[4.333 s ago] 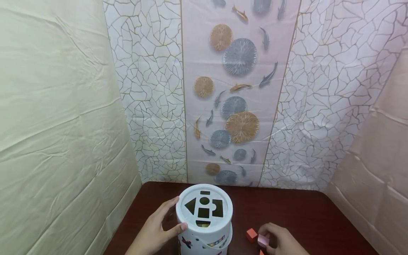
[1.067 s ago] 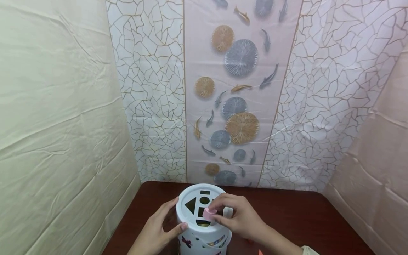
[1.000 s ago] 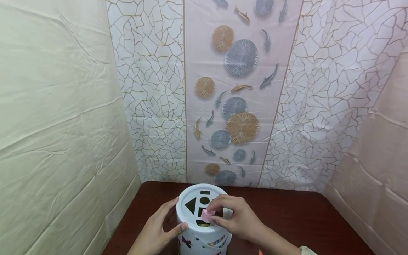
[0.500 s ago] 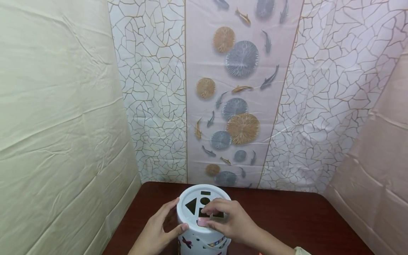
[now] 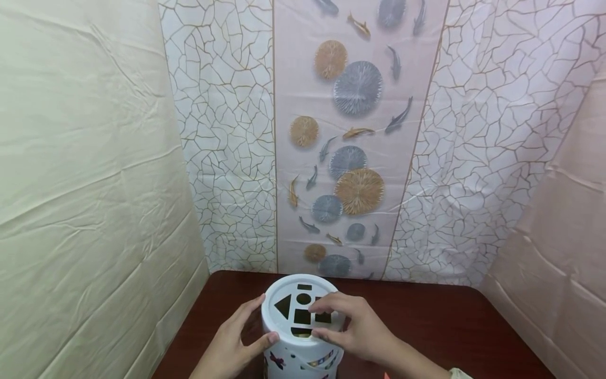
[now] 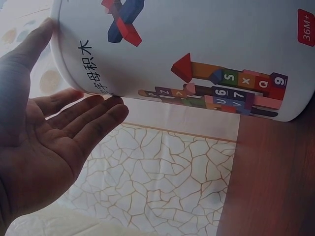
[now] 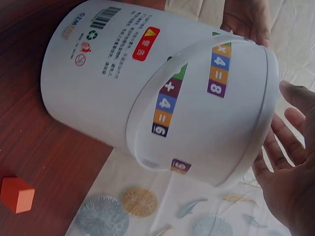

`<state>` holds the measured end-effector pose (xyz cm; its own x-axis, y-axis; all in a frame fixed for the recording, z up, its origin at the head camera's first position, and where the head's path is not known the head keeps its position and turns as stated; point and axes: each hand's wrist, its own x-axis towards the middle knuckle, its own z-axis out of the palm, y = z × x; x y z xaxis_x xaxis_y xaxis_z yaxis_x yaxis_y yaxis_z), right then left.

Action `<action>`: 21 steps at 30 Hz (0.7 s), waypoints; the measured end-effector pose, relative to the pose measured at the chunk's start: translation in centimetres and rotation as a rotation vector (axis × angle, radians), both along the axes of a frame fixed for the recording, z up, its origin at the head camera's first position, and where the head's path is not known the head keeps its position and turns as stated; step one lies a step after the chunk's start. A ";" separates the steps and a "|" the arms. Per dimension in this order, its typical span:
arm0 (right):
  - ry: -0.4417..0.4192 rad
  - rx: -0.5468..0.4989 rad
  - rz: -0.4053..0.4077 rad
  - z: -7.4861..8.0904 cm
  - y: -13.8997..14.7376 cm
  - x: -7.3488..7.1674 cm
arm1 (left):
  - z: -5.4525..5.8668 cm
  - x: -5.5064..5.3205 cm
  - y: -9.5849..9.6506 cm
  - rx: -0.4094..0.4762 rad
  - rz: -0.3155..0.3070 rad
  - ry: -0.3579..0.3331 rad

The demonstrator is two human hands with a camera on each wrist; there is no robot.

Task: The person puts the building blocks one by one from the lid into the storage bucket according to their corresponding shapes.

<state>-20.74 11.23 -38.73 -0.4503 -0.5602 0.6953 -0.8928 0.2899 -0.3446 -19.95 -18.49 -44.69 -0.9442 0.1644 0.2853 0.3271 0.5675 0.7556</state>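
A white bucket (image 5: 298,360) with printed block pictures stands on the table; its lid (image 5: 280,327) has several shaped holes, among them a triangle, a circle and a square. My left hand (image 5: 229,337) touches the lid's rim at the left, thumb in front and forefinger behind, the other fingers stretched out beside the bucket (image 6: 162,29) in the left wrist view. Over the right part of the lid is my right hand (image 5: 357,322), thumb and forefinger apart with nothing between them. The pink block is out of sight. Something yellowish shows through the front hole.
An orange block (image 7: 17,194) lies on the dark red-brown table (image 5: 426,316), right of the bucket. The bucket's white handle (image 7: 135,128) hangs down its side. Patterned cloth (image 5: 236,158) hangs behind the table, with plain cloth at both sides.
My right hand brought the pink block from the table to the lid's front hole, let go, and it dropped from sight. Thumb and forefinger have since spread. My left hand stayed at the rim.
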 end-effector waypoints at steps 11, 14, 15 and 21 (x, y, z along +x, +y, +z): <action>0.071 0.015 -0.161 -0.9 4.4 0.4 | 0.0 -0.2 0.2 -0.010 0.013 -0.004; 0.060 0.037 -0.229 -1.5 5.8 0.7 | 0.0 -0.2 0.3 -0.019 0.018 0.022; 0.052 0.047 -0.257 -1.8 6.3 0.8 | 0.0 -0.2 0.3 -0.023 0.017 0.032; 0.033 0.070 -0.371 -4.0 9.2 1.0 | 0.2 -0.3 0.1 -0.035 0.019 0.039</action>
